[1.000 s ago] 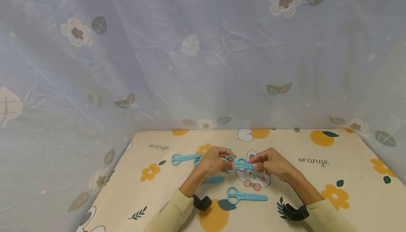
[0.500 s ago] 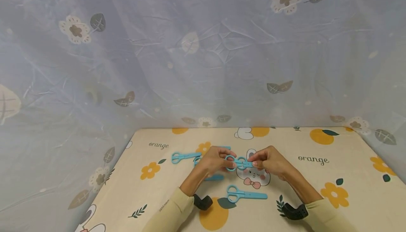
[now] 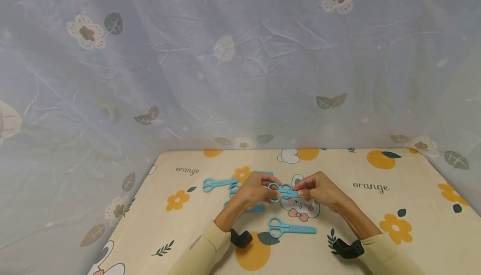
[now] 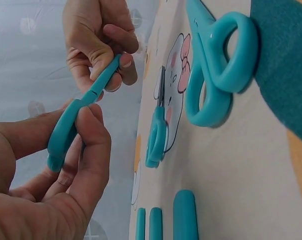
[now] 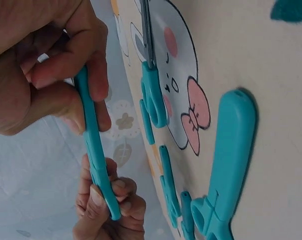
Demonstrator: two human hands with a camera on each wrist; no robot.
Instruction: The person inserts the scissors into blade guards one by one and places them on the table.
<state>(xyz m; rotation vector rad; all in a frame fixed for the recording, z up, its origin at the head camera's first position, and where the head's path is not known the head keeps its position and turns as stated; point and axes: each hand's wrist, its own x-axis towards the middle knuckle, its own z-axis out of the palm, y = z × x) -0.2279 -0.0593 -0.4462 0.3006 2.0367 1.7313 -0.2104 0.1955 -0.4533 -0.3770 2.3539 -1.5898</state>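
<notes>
My left hand (image 3: 253,189) pinches the handle end of teal scissors (image 4: 65,127) between thumb and fingers. The far end, a teal blade cover (image 5: 86,107), is gripped between thumb and fingers of my right hand (image 3: 319,189). Both hands hold this pair above the table, and the cover appears to meet the handles. Beneath it lie other scissors (image 5: 152,92) with bare metal blades showing in both wrist views. Nearer the body, covered scissors (image 3: 297,229) rest flat, handles to the left.
More teal scissors (image 3: 219,183) lie to the left of my left hand. Others, partly hidden by that hand and forearm, include a covered end (image 3: 256,208) and another farther back (image 3: 266,173). A patterned cloth (image 3: 375,208) covers the table; a grey-blue curtain (image 3: 240,99) hangs behind.
The head view has tilted slightly. My right hand has shifted a little toward my left hand, along the scissors; both keep their hold. The scissors on the table have stayed in place.
</notes>
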